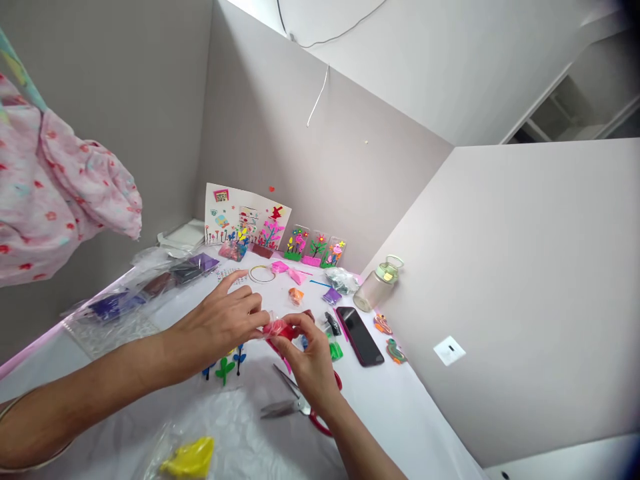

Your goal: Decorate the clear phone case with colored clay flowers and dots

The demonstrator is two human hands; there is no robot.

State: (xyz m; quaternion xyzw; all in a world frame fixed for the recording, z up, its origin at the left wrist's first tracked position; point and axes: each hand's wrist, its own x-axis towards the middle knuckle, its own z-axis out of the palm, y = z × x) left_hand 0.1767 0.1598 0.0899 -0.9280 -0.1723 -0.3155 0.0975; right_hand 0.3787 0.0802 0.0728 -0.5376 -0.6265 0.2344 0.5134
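My left hand [220, 320] and my right hand [310, 360] meet over the white table [400, 407], both pinching a small clear packet of red clay [279, 328]. The left index finger sticks out; the other fingers grip the packet's left end. My right fingers hold its right end. Under my right wrist lie scissors [295, 403] with red handles. Small clay flowers in green and blue [225, 368] lie just below my left hand.
A black phone [360, 335], a glass bottle lying on its side [375, 283], clay packets [330, 295], a wire ring [262, 273] and clay picture cards [245, 217] stand toward the wall. Bags of dark clay [150, 287] lie left; a yellow clay bag [193, 459] near. Pink cloth [50, 187] hangs left.
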